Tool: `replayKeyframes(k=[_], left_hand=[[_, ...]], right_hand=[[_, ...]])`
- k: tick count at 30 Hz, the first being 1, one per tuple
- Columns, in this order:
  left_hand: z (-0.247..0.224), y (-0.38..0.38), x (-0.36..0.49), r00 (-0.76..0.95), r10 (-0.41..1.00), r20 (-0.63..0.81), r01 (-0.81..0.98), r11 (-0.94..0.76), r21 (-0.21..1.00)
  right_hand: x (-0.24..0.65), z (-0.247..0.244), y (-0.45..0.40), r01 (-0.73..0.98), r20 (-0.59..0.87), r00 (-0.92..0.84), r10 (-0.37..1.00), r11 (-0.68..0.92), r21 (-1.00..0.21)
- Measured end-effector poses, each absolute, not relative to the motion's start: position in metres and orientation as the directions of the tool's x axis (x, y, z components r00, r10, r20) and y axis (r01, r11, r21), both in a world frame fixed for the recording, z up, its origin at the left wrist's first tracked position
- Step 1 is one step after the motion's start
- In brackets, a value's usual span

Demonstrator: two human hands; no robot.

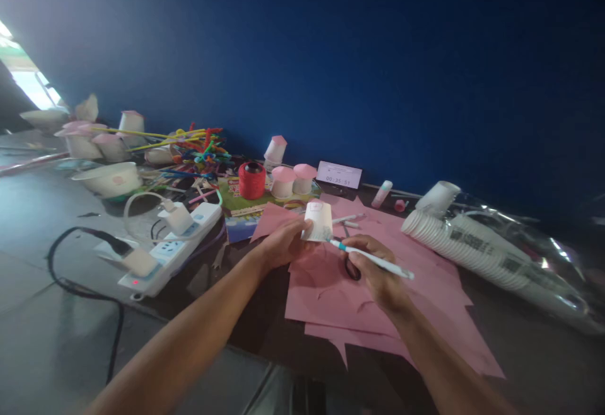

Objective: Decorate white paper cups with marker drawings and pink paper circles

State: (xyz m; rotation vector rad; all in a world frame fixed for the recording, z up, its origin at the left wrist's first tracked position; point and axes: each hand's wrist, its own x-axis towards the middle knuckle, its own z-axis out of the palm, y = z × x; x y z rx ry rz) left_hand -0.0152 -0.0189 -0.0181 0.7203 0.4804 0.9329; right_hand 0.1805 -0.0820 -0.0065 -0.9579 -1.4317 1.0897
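My left hand (288, 242) is closed around a white paper cup (319, 221), which has a small pinkish outline drawn near its top. In my right hand (375, 267) is a white pen (373, 259) with a teal band. The pen's tip points left and meets or nearly meets the cup's lower right edge; I cannot tell whether it touches. Beneath both hands lie overlapping pink paper sheets (312, 298). The dark handle loop of a pair of scissors (352, 269) shows just beside my right fingers, the rest partly hidden.
Behind the cup stand a red yarn spool (252, 181), pink-topped cups (283, 183) and a phone showing a timer (339, 176). A glue stick (382, 194) is farther right, near a bagged stack of paper cups (467, 248). On the left are a power strip (174, 248) and pipe cleaners (201, 147).
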Motion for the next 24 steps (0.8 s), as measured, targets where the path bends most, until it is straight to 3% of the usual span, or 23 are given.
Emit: replayKeyframes(k=[7,16,21,24], left_hand=[[-0.0156,-0.0191,-0.0142,0.529,0.849,-0.02,-0.53,0.348,0.773],[-0.0124,-0.0216,-0.0135,0.509,0.86,-0.031,-0.529,0.341,0.777],[-0.0141,-0.0201,-0.015,0.544,0.839,0.0,-0.528,0.342,0.777],[-0.0147,-0.019,-0.0162,0.559,0.829,0.006,-0.524,0.348,0.777]], right_hand=[[0.1786,-0.0103,-0.0814,-0.053,0.269,-0.112,0.957,0.265,-0.963],[0.1776,-0.0078,-0.0825,0.018,0.274,-0.135,0.952,0.279,-0.96],[0.1797,-0.0114,-0.0801,-0.079,0.239,-0.125,0.963,0.231,-0.97],[0.18,-0.0109,-0.0762,-0.169,0.265,-0.03,0.964,0.257,-0.951]])
